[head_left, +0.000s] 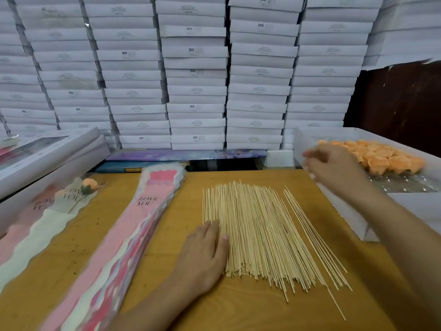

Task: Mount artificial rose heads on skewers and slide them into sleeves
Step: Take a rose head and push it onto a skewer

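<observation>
Fingers of the left hand (202, 254) lie straight and flat, its grip wide and holding nothing, with the fingertips and thumb resting on the left edge of the skewers (260, 235), a broad fan of thin bamboo sticks spread over the middle of the desk (78, 237). The right hand (334, 170) hangs blurred above the near wall of the white box (346, 216) at the right edge of the desk; its fingers look loosely spread and nothing shows in its grip. Inside that box, just past the hand, sit the orange rose heads (386, 158), packed close in a clear tray. Left of the skewers lies a thick stack of pink sleeves (133, 225) printed "LOVE YOU". Farther left, on another pile of sleeves, lies a finished rose (88, 185) in its wrapper. Window-lidded gift boxes (47, 151) stand at the far left, and a wall of stacked white cartons (195, 75) closes the back.
</observation>
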The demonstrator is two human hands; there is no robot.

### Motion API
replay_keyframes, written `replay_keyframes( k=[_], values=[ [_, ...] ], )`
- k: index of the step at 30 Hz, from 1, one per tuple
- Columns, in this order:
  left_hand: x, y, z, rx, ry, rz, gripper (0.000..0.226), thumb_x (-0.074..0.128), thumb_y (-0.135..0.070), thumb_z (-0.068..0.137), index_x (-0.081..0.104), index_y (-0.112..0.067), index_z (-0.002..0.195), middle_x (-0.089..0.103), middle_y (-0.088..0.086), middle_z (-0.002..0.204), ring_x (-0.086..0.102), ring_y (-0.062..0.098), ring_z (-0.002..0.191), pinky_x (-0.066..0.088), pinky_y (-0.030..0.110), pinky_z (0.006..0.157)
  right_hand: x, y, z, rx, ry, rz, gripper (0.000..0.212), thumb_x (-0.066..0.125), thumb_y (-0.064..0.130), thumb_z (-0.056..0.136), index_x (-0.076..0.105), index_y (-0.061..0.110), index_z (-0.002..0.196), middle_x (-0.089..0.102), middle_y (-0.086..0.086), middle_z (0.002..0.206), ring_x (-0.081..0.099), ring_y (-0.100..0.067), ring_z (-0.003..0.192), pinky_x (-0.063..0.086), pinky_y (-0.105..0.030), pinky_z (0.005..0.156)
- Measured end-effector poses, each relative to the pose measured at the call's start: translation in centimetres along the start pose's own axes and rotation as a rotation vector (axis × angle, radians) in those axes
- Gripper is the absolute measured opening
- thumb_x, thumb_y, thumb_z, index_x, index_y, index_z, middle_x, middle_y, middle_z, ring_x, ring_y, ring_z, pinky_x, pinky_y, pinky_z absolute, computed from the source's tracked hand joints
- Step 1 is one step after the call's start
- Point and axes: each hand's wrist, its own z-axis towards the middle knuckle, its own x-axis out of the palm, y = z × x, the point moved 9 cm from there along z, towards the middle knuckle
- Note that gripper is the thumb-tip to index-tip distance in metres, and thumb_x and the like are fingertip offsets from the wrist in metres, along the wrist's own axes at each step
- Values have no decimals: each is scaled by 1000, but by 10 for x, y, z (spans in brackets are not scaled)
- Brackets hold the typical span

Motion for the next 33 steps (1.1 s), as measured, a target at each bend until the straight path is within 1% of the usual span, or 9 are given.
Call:
replay_keyframes(
  k=[2, 5, 12, 17, 20, 24, 26, 30, 33],
  values=[
    [-2, 1, -1, 0, -23, -14, 65, 17, -54, 104, 19, -22, 160, 23, -4, 165, 15, 9, 152, 8, 26, 123, -33, -6, 19, -37, -104, -169, 29, 51, 8, 96, 68, 13, 119, 68, -4, 115, 60, -20, 101, 47, -29, 84],
    [-8, 0, -4, 0, -74, -53, 61, 18, -51, 105, 22, -22, 158, 30, -5, 162, 22, 8, 149, 7, 16, 114, -80, -47, 48, 78, -217, -302, 42, 49, 2, 90, 64, 12, 128, 64, -14, 128, 60, -35, 111, 48, -41, 95],
    [-7, 0, -3, 14, -80, -49, 65, 14, -54, 102, 26, -21, 157, 34, -4, 160, 25, 9, 148, 7, 14, 110, -71, -137, 87, 233, 156, -537, 54, 68, 4, 86, 55, 12, 138, 52, -19, 144, 52, -39, 123, 40, -37, 89],
    [-6, 1, -2, 19, -85, -73, 85, 2, -65, 89, 32, -21, 155, 38, -6, 157, 28, 7, 145, 9, 14, 110, -57, -149, 94, 177, 189, -712, 59, 76, 28, 83, 56, 19, 138, 53, -16, 145, 40, -41, 136, 33, -45, 108],
    [-5, 3, -1, 17, -80, -57, 86, 0, -66, 89, 32, -21, 155, 38, -5, 157, 29, 8, 145, 12, 17, 113, -48, -144, 98, 109, 202, -656, 49, 73, 26, 87, 60, 17, 133, 59, -16, 137, 50, -38, 125, 40, -42, 95],
    [-5, 1, -2, 21, -78, -53, 86, 0, -66, 89, 35, -22, 153, 40, -6, 155, 31, 8, 143, 18, 22, 118, -44, -137, 104, 80, 192, -624, 22, 71, 22, 88, 60, 16, 106, 63, -17, 121, 52, -27, 96, 38, -34, 78],
    [-5, 1, -2, 17, -71, -55, 85, 0, -66, 89, 35, -22, 153, 41, -6, 155, 32, 8, 143, 20, 26, 120, -40, -137, 105, 98, 202, -623, 21, 71, 20, 89, 58, 15, 105, 63, -17, 121, 52, -28, 97, 37, -34, 79],
    [-5, 2, -2, 4, -70, -50, 70, 9, -56, 99, 36, -21, 153, 41, -7, 155, 32, 7, 143, 19, 24, 119, -32, -134, 105, 107, 219, -631, 39, 70, 23, 91, 61, 10, 126, 60, -17, 133, 55, -34, 119, 41, -36, 86],
    [-5, 2, -1, 6, -78, -44, 59, 17, -49, 104, 38, -20, 152, 43, -6, 154, 33, 7, 143, 21, 26, 120, -33, -133, 103, 124, 208, -632, 35, 66, 25, 93, 64, 8, 124, 61, -19, 131, 55, -36, 118, 41, -37, 86]
  ],
)
